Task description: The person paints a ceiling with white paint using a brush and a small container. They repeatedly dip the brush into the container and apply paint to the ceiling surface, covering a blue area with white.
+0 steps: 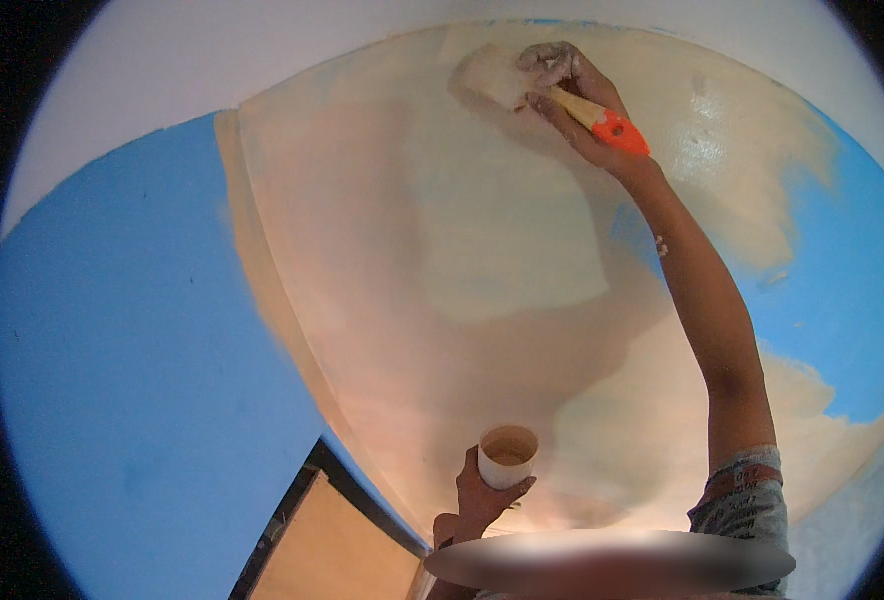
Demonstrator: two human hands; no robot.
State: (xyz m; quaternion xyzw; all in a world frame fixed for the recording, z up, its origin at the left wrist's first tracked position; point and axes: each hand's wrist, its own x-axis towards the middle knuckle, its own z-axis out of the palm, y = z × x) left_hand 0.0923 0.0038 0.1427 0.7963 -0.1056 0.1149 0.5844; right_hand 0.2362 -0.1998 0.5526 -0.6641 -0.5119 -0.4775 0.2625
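My right hand (587,100) is raised high in front of the wall and closed round a wide paintbrush (621,132). Its wooden handle ends in an orange tip, and its pale bristle end lies at the beige painted wall (507,235), close to the ceiling. Low down, my left hand (481,496) is wrapped round a white cup (508,473) with light brown paint inside. The cup is held nearly upright, with its opening visible. Paint smears show on my right fingers and forearm.
To the left, a blue wall (132,310) meets the beige one at a corner with a beige strip. A dark-framed wooden panel (337,550) stands at the lower left. Blue patches (822,300) show at the right. The white ceiling (162,90) runs above.
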